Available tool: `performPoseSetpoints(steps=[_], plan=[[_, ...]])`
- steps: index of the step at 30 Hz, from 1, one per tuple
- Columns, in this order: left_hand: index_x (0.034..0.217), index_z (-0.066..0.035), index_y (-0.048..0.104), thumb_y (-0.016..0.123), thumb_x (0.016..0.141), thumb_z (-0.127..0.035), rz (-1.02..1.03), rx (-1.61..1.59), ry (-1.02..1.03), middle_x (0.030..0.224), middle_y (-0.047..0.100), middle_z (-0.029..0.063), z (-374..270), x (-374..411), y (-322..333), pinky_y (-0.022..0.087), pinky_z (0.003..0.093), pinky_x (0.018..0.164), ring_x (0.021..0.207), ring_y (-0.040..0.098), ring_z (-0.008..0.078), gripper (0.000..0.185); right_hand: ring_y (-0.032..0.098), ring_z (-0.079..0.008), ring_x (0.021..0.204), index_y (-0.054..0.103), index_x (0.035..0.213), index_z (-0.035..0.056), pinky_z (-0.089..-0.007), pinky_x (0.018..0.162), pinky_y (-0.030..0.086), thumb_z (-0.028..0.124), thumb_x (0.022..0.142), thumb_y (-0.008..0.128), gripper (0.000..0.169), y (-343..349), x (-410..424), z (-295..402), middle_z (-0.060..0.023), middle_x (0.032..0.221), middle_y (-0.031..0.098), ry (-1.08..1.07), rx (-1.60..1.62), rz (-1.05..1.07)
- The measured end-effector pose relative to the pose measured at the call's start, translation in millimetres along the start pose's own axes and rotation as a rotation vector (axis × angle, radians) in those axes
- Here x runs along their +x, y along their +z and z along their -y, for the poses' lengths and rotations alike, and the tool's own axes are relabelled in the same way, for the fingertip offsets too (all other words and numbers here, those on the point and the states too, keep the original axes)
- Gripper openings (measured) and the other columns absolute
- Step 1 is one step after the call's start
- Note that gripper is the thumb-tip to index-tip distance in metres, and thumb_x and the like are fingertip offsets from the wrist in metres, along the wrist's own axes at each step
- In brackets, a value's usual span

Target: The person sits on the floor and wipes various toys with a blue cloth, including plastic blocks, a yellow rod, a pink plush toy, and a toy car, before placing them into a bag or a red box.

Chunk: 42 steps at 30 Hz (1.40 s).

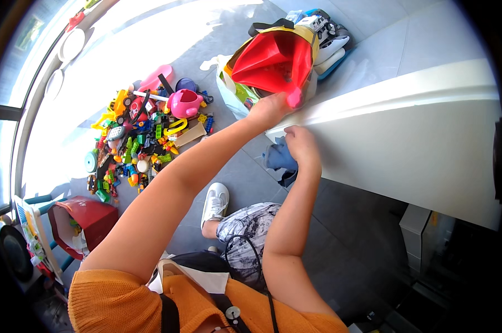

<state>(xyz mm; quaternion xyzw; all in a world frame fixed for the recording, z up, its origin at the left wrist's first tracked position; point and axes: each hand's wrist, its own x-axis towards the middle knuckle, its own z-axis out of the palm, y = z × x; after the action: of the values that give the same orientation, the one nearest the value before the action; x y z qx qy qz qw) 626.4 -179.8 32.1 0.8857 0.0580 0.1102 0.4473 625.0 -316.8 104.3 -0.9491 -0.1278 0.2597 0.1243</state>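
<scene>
My left hand reaches to the near side of an open bag with a red lining and yellow outside. At its fingertips is a small bright pink object, held over the bag's near edge; its exact kind is unclear. My right hand is lower, with curled fingers, beside the end of a white panel. Crumpled blue cloth shows just left of this hand. Whether the fingers grip the cloth is hidden.
A heap of mixed plastic toys covers the grey tiled floor at left, with a pink toy pot on it. A red box lies lower left. White toy vehicles stand behind the bag. The white panel borders my right side.
</scene>
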Motion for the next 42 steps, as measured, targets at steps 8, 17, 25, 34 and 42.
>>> performPoseSetpoints(steps=[8,17,25,34,42], plan=[[0.090,-0.002,0.049,0.060,0.084,-0.029,0.165,0.060,-0.037,0.086,0.061,0.0211,10,11,6,0.047,0.0456,0.071,0.084,0.059,0.0388,0.030,0.059,-0.0310,0.102,0.063,0.112,0.0173,-0.0410,0.087,0.047,0.022,0.085,0.048,0.031,-3,1,-1,-0.0114,0.111,0.063,0.096,0.011,-0.131],[0.124,-0.003,0.049,0.050,0.084,-0.004,0.148,-0.356,-0.055,0.106,0.063,0.0150,18,-18,-20,0.048,0.0333,0.084,0.096,0.062,0.0269,0.040,0.061,-0.0319,0.095,0.059,0.113,0.0138,-0.0432,0.082,0.047,0.022,0.084,0.052,0.031,-8,-4,10,-0.0109,0.101,0.066,0.048,0.103,-0.340],[0.114,-0.006,0.059,0.050,0.084,-0.002,0.024,-0.302,-0.108,0.110,0.063,0.0123,50,-27,-42,0.045,0.0329,0.089,0.103,0.059,0.0266,0.031,0.061,-0.0324,0.093,0.040,0.130,0.0101,-0.0433,0.078,0.048,0.030,0.082,0.063,0.057,-9,-8,41,-0.0111,0.101,0.064,-0.077,0.229,-0.614],[0.118,-0.015,0.055,0.053,0.085,-0.009,0.186,0.017,-0.013,0.110,0.058,0.0144,57,-51,-41,0.047,0.0412,0.084,0.098,0.059,0.0339,0.033,0.060,-0.0344,0.093,0.056,0.114,0.0116,-0.0439,0.077,0.048,0.028,0.080,0.063,0.038,-4,15,51,-0.0132,0.106,0.061,-0.132,0.141,-0.691],[0.136,-0.016,0.034,0.056,0.087,-0.018,0.487,0.287,-0.145,0.106,0.061,0.0157,57,-59,-26,0.048,0.0418,0.080,0.096,0.061,0.0310,0.054,0.061,-0.0351,0.091,0.056,0.112,0.0087,-0.0446,0.076,0.048,0.029,0.086,0.056,0.033,-11,2,36,-0.0148,0.101,0.064,-0.028,0.046,-0.585]])
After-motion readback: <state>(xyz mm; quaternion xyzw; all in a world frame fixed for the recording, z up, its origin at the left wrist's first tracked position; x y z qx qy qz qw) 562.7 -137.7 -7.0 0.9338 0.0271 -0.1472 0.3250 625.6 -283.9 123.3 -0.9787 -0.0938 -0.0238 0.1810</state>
